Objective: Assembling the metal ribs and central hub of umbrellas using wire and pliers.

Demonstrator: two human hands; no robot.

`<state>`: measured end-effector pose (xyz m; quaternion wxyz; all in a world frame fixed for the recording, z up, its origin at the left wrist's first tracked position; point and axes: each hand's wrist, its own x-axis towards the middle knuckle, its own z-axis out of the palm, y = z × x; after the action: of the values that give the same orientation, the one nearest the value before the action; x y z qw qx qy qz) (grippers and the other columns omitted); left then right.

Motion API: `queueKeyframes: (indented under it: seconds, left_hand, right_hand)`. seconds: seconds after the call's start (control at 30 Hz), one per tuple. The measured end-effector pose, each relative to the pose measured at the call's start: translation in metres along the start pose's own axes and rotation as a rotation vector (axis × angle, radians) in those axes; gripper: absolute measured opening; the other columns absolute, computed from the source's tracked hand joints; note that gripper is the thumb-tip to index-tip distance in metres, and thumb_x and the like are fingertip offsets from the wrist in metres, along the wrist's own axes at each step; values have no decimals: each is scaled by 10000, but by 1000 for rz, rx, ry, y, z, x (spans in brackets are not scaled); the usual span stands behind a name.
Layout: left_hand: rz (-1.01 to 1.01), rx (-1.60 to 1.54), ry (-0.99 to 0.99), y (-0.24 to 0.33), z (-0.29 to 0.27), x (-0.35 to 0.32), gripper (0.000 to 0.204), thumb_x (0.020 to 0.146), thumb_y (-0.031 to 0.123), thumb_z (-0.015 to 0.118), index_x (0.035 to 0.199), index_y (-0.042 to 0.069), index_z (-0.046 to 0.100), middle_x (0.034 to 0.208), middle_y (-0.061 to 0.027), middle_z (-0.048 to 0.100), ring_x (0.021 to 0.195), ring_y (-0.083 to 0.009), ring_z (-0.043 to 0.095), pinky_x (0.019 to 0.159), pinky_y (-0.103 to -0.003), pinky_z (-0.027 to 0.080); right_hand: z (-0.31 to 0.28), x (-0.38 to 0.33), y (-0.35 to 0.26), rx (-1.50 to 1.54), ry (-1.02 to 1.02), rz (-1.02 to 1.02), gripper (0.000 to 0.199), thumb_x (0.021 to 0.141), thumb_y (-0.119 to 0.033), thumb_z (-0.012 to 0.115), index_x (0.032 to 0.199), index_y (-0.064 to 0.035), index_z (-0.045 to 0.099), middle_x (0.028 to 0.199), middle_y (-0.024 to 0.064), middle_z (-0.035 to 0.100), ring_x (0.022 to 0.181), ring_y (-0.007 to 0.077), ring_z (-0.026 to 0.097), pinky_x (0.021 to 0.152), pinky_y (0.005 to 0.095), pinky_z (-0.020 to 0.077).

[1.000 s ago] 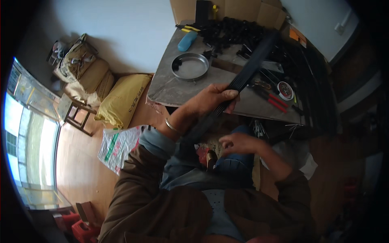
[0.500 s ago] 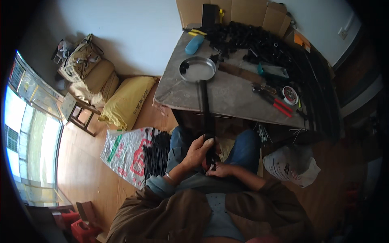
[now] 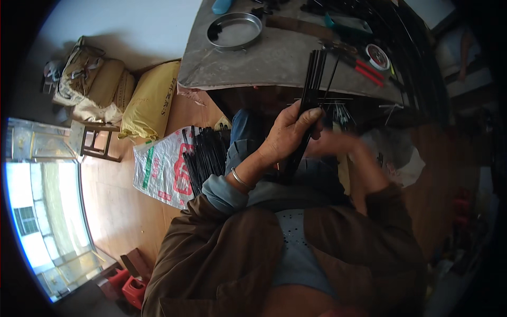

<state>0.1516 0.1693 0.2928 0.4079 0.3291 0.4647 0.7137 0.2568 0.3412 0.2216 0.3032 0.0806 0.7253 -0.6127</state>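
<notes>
My left hand [image 3: 288, 129] is wrapped round a bundle of thin black rods [image 3: 313, 76], held upright and leaning slightly right over my lap. One thin rod [image 3: 331, 79] stands a little apart from the others at the bundle's right side. My right hand [image 3: 334, 143] is just right of the bundle's lower part, smeared by motion, so its fingers cannot be made out. More black rods [image 3: 203, 156] lie in a pile on a printed white sack [image 3: 158, 171] on the floor to my left.
Ahead is a grey-topped table [image 3: 232, 68] bearing a round metal tray [image 3: 235, 46], red-handled pliers [image 3: 368, 73], a small round tub [image 3: 377, 57] and a teal box [image 3: 346, 25]. A wooden stool [image 3: 97, 140] and a yellow sack [image 3: 150, 100] stand left. A white bag [image 3: 404, 158] sits right.
My view has shifted, so the table sits higher. The bundle has come back from in front of the tray and now leans right. My right hand has left its lower end and moved rightward.
</notes>
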Motion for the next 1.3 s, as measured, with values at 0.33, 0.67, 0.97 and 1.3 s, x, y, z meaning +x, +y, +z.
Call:
queueKeyframes:
  seconds: [0.33, 0.67, 0.97, 1.3]
  left_hand:
    - [-103, -77, -122, -4, 8, 9, 720, 951, 637, 190, 1047, 18, 545, 846, -41, 543, 797, -141, 540, 779, -283, 471]
    - [-276, -335, 174, -10, 3, 2, 322, 1007, 188, 416, 1292, 43, 384, 945, -129, 582, 751, -258, 651, 695, -375, 553]
    - [-260, -353, 120, -8, 8, 3, 473, 1008, 166, 403, 1450, 156, 232, 1136, -171, 587, 918, -284, 654, 772, -398, 551]
    - [-254, -379, 205, -10, 11, 3, 348, 1000, 193, 449, 1338, 134, 386, 1150, -132, 596, 894, -218, 655, 727, -338, 555]
  right_hand:
    - [-41, -64, -199, 61, -168, -1144, 856, 911, -640, 371, 1447, 9, 218, 1370, 255, 437, 1253, 379, 469, 1027, 470, 411]
    - [-51, -68, -102, -252, 743, -510, 289, 946, -185, 551, 1175, -16, 601, 1122, 135, 639, 1034, 191, 614, 873, 310, 508]
    - [-49, -56, -85, -273, 667, -273, 177, 908, -143, 599, 960, 12, 669, 786, 4, 622, 746, 81, 545, 702, 246, 463]
    - [-42, -41, -75, -17, 724, -468, 207, 941, -185, 578, 1011, -8, 661, 889, 37, 667, 862, 108, 625, 747, 244, 515]
